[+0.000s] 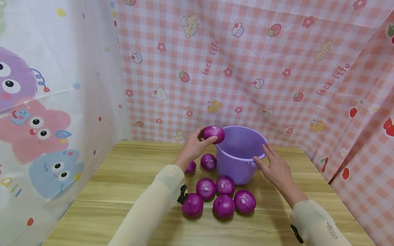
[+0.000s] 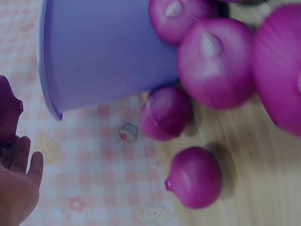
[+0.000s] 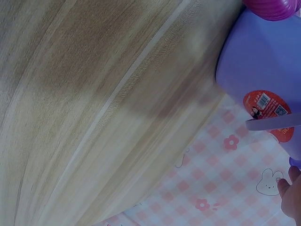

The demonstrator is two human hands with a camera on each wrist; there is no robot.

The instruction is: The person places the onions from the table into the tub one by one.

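Note:
My left hand (image 1: 194,146) grips a purple onion (image 1: 216,132), thumb and fingers on its sides, just beside the left rim of a purple bucket (image 1: 234,169). In the left wrist view the held onion (image 2: 7,113) is partly cut off by the frame edge. On the bucket's right side, my right hand (image 1: 278,169) holds the rim near the handle joint. The bucket stands upright, and its bottom inside is hidden. Several more onions (image 1: 223,206) lie on the table in front of it and to its left, one (image 1: 191,167) partly behind my left wrist.
A wood-grain table (image 1: 123,191) carries everything. The bucket's handle (image 3: 273,123) hangs down its outer side, across an orange label (image 3: 263,103). Behind the table hangs a pink checked cloth (image 1: 246,68), and a white cartoon cloth (image 1: 92,85) hangs at left.

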